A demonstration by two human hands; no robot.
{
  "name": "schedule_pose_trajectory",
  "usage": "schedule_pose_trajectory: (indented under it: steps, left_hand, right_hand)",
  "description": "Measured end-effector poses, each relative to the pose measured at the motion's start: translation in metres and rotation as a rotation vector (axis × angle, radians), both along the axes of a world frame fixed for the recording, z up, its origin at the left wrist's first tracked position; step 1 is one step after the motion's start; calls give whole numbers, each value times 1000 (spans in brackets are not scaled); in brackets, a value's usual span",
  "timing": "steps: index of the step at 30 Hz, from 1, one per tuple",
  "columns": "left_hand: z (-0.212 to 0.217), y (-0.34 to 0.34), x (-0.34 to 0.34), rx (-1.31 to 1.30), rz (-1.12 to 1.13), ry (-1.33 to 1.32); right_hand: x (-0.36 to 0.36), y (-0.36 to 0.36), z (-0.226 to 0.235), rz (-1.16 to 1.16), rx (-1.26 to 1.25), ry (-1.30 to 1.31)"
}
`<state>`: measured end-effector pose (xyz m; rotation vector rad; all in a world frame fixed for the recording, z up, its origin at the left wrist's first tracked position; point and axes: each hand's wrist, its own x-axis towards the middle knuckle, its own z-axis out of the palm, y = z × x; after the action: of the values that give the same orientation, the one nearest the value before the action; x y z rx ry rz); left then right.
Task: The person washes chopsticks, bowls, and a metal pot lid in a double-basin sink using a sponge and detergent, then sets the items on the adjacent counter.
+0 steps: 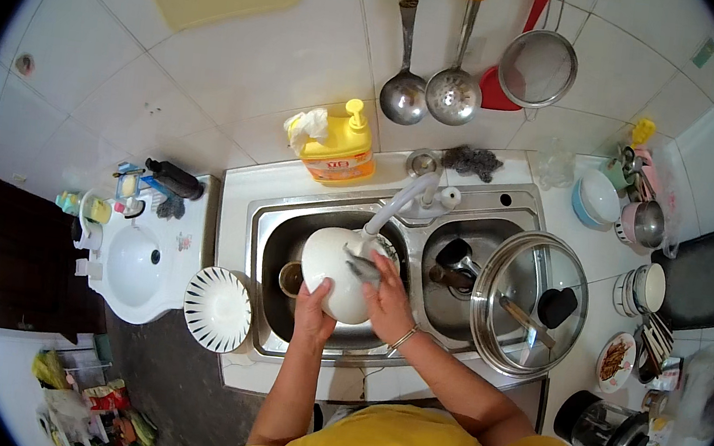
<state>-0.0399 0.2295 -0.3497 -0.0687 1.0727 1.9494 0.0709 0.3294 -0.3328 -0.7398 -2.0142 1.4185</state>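
My left hand (pixel 313 310) grips the lower edge of a white bowl (pixel 330 264), held bottom-up over the left basin of a steel double sink (pixel 271 240). My right hand (pixel 388 301) presses a grey scrubbing pad (pixel 363 267) against the bowl's right side. The white faucet spout (pixel 394 205) curves down to just above the bowl. A small metal cup (pixel 290 278) lies in the basin under the bowl.
A white ribbed bowl (pixel 218 308) rests upside down left of the sink. A glass pot lid (pixel 528 302) covers the right basin. A yellow soap bottle (pixel 344 147) stands behind the sink. Ladles and a strainer (pixel 538 67) hang on the wall. Dishes crowd the right counter.
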Motion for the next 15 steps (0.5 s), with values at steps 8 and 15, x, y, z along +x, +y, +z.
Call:
schedule_pose_trajectory:
  steps: [8, 15]
  left_hand:
    - [7, -5, 11, -209, -275, 286]
    - [2, -12, 2, -200, -444, 308]
  right_hand:
    - [-23, 61, -36, 194, -61, -151]
    - [-36, 34, 13, 273, 444, -307]
